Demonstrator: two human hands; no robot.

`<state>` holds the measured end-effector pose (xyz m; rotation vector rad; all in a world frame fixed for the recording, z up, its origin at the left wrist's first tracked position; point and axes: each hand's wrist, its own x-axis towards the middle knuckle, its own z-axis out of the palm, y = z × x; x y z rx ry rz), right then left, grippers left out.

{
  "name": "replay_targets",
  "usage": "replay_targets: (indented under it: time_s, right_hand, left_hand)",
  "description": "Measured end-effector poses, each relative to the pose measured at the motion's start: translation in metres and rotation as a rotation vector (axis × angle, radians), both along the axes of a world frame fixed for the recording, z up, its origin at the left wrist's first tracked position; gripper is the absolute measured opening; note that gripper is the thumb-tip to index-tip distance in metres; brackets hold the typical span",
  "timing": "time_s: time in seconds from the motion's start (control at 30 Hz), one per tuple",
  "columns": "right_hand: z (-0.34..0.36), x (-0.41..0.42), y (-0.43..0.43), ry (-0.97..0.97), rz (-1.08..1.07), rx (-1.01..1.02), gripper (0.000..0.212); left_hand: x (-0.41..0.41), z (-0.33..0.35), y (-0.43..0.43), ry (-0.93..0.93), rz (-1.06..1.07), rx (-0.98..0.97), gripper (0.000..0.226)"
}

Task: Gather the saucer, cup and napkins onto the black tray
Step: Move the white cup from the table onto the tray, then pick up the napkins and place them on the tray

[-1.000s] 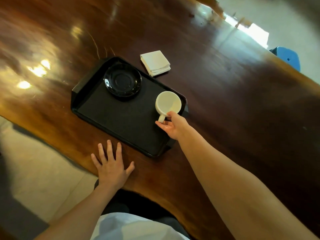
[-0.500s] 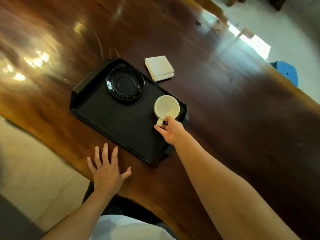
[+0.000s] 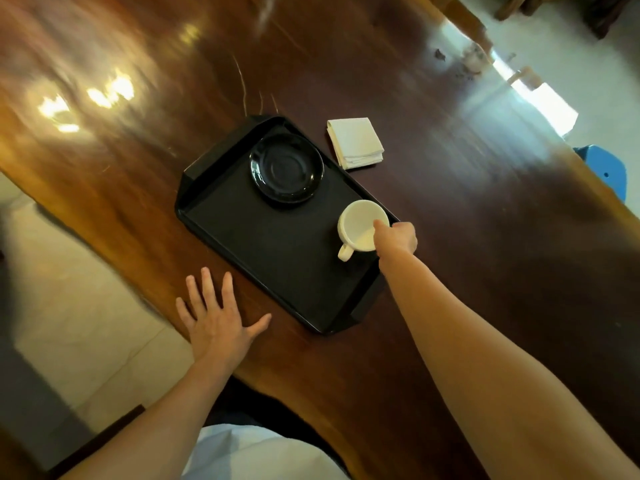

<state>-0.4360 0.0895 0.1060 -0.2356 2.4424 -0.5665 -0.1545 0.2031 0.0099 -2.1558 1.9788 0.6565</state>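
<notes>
**Cup and saucer on the tray, napkins on the wood**

We see the white cup (image 3: 362,225) upright on the black tray (image 3: 263,251), at the tray's 3 o'clock edge, its handle pointing toward 7 o'clock. Our right hand (image 3: 398,237) is at the cup's 3 o'clock side, one finger lying over the rim; whether it clamps the cup we cannot tell. The black saucer (image 3: 287,168) sits at the tray's 12 o'clock corner, apart from the cup. The folded white napkins (image 3: 356,143) lie off the tray on the dark wooden worktop (image 3: 485,209), just beside its far rim at 1 o'clock. Our left hand (image 3: 216,318) rests flat on the worktop at the tray's 7 o'clock, fingers spread, holding nothing.
</notes>
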Motion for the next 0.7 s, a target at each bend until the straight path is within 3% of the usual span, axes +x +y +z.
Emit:
replay_targets:
  time_s: [0.17,0.7]
  right_hand:
    - [0.007,-0.005,-0.039,0.141,0.145,0.082,0.043]
    - [-0.005,-0.026,-0.103,0.147,0.356,0.055,0.028]
  left_hand:
    - [-0.004,-0.002,0.001,0.036,0.045,-0.048,0.112]
    - [-0.01,-0.001,-0.001,-0.018,0.091,-0.052,0.109]
